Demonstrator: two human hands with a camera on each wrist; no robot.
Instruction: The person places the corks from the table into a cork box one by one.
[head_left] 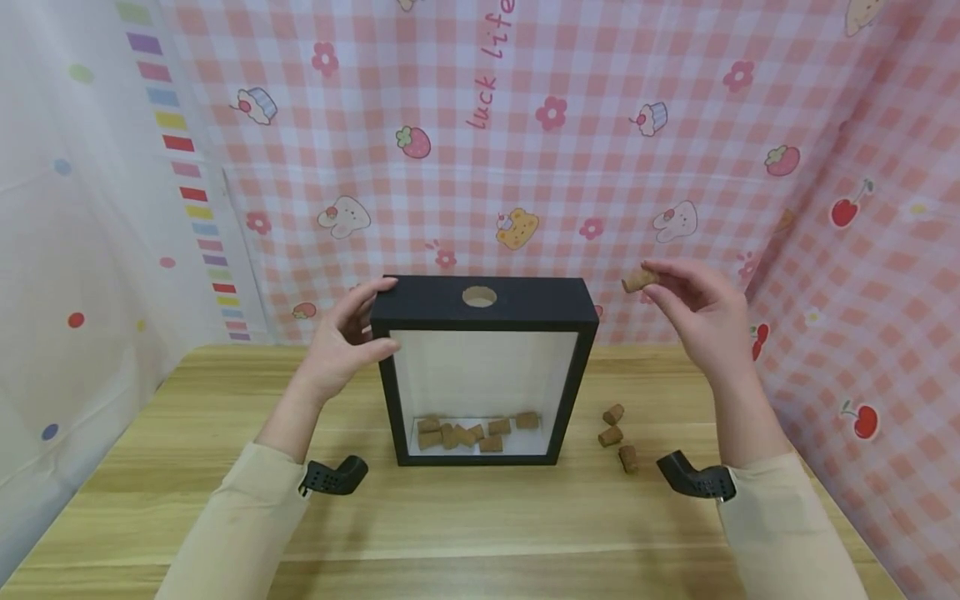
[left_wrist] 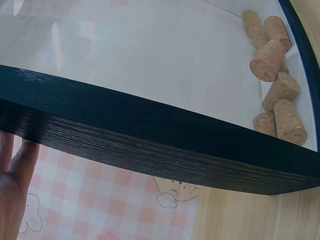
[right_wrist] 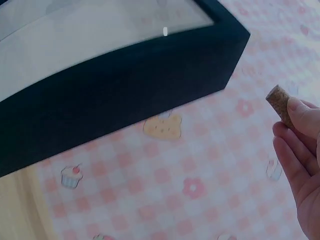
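Before cloth [head_left: 465,183], gripped mid-frame box [head_left: 487,322] in left hand [head_left: 343,342], pinched cork [head_left: 635,281] in right hand [head_left: 703,312]; seemingly loading, needed hole [head_left: 479,297] alignment.

corks [head_left: 491,445] lie in the box [head_left: 480,318]; right of it, three loose corks [head_left: 611,437].

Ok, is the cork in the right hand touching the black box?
Apart: the right wrist view shows patterned cloth between the cork and the black box.
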